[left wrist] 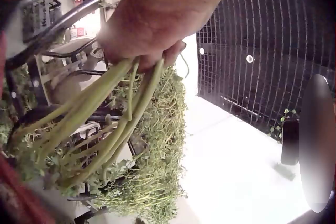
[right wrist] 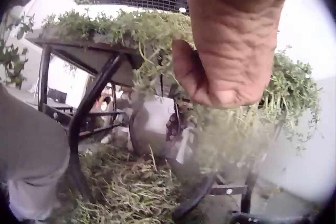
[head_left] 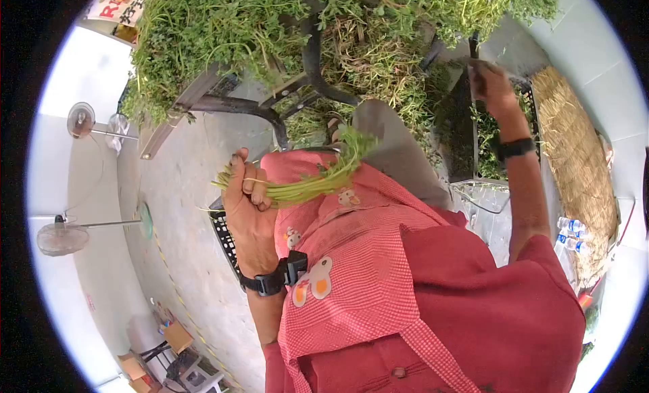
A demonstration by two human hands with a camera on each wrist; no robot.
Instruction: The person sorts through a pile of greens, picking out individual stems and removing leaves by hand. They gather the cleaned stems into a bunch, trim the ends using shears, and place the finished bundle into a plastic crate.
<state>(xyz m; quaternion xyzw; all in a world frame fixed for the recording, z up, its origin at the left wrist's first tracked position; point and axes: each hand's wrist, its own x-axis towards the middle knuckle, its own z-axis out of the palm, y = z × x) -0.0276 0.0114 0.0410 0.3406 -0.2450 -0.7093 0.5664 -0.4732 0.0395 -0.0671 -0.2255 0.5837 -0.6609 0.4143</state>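
My left hand (head_left: 248, 197) grips a bunch of green leafy stems (head_left: 307, 189) above the apron, fingers wrapped round their cut ends. In the left wrist view the thick stems (left wrist: 86, 109) hang from the fist, leafy tips lowest. My right hand (head_left: 495, 90) is raised at the table's right end, above a crate of greens. In the right wrist view its fingers (right wrist: 197, 79) are curled in front of the heaped greens (right wrist: 294, 85) draping over the table edge. Blurred greens show just below those fingers; I cannot tell whether any are held.
Greens (head_left: 223, 48) cover the table in front of me, with more stems (right wrist: 126, 190) on the floor beneath. Bent black table legs (head_left: 318, 61) stand near my knees. At right are a crate (head_left: 531, 112), a straw roll (head_left: 574, 163) and water bottles (head_left: 571, 234). Fans (head_left: 62, 239) stand at left.
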